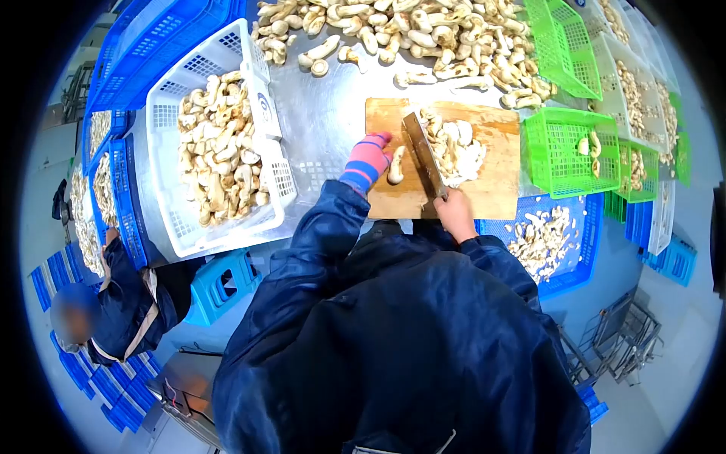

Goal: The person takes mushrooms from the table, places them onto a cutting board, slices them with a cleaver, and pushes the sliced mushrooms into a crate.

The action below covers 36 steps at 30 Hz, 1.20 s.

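Observation:
My right hand (455, 213) is closed around the handle of a cleaver (426, 157), whose long blade lies slantwise over a wooden cutting board (491, 198). To the right of the blade is a heap of pale cut mushroom pieces (456, 145). My left hand (368, 160), in a pink and blue striped glove, is at the board's left edge with its fingers curled. Right beside those fingers a single mushroom (395, 166) lies on the board; whether they touch it or hold anything is hidden.
Behind the board spreads a big mushroom pile (454, 38) on the metal table (310, 98). A white basket (162, 181) of mushrooms stands left, a green basket (541, 163) right. Below it sits a blue crate (594, 242) with pieces. Another person (125, 303) is at far left.

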Available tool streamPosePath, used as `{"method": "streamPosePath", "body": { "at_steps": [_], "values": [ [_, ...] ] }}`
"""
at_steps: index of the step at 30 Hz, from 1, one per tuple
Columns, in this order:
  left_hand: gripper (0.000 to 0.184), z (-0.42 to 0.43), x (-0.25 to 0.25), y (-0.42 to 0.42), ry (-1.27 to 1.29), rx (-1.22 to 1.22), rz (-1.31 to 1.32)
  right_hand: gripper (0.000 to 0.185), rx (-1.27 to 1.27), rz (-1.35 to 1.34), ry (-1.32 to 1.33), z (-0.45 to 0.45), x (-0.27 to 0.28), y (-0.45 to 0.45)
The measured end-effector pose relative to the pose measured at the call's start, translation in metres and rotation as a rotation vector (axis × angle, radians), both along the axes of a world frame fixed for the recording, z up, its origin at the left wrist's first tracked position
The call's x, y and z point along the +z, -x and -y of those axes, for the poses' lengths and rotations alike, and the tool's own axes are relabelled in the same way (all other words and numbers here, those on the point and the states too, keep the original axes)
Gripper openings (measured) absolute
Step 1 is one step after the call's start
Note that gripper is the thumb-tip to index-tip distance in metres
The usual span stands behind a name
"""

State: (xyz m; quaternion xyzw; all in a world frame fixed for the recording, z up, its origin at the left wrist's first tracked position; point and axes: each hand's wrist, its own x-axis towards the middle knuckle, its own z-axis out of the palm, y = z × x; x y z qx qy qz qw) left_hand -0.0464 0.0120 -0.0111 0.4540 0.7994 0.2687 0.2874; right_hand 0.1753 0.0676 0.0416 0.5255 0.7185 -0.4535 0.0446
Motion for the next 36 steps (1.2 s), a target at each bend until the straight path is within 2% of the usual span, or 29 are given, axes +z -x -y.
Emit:
{"method": "streamPosePath", "body": {
  "at_steps": [2, 3, 6, 7, 10, 11, 15, 17, 21, 24, 25, 28, 29, 32, 36],
  "values": [
    [0.042, 0.017, 0.004, -0.011, 0.115, 0.284, 0.191, 0.022, 0.051, -0.03, -0.06, 0.001, 0.006, -0.003],
    [0.055, 0.022, 0.027, -0.017, 0.273, 0.247, 0.171, 0.022, 0.077, -0.045, -0.087, 0.002, 0.01, -0.003],
    [0.061, 0.034, 0.018, -0.048, 0.185, 0.243, 0.004, 0.021, 0.181, -0.088, -0.279, 0.003, 0.013, -0.01],
    [0.051, 0.034, 0.008, -0.055, 0.055, 0.211, -0.196, 0.022, 0.213, -0.076, -0.302, 0.002, 0.012, -0.012],
    [0.046, 0.027, 0.0, -0.057, 0.072, 0.205, -0.049, 0.022, 0.265, -0.085, -0.294, -0.004, 0.026, -0.013],
    [0.04, 0.026, 0.001, -0.057, 0.051, 0.214, -0.059, 0.023, 0.319, -0.077, -0.289, -0.007, 0.026, -0.013],
    [0.035, 0.025, 0.005, -0.046, 0.098, 0.139, -0.069, 0.022, 0.329, -0.007, -0.24, -0.011, 0.014, -0.011],
    [0.035, 0.027, 0.002, -0.046, 0.095, 0.157, -0.047, 0.021, 0.323, 0.072, -0.235, -0.006, -0.004, -0.002],
    [0.036, 0.029, 0.01, -0.047, 0.099, 0.19, -0.031, 0.022, 0.194, 0.017, -0.109, -0.009, 0.005, 0.026],
    [0.037, 0.041, 0.001, -0.049, 0.11, 0.335, 0.04, 0.023, 0.085, -0.057, -0.049, -0.002, 0.007, 0.019],
    [0.041, 0.045, -0.006, -0.054, 0.087, 0.377, -0.044, 0.025, 0.081, -0.047, -0.006, 0.002, 0.009, 0.015],
    [0.036, 0.04, -0.01, -0.068, 0.078, 0.582, 0.406, 0.025, 0.14, 0.015, 0.013, 0.012, 0.007, 0.01],
    [0.028, 0.038, -0.005, -0.074, 0.001, 0.705, 0.686, 0.025, 0.256, 0.023, -0.096, 0.013, 0.007, 0.01],
    [0.024, 0.034, -0.018, -0.069, -0.031, 0.74, 0.881, 0.025, 0.24, 0.018, -0.095, 0.014, -0.002, 0.01],
    [0.026, 0.019, 0.0, -0.064, 0.079, 0.805, 0.953, 0.024, 0.325, 0.037, -0.168, 0.002, 0.017, 0.011]
  ]
}}
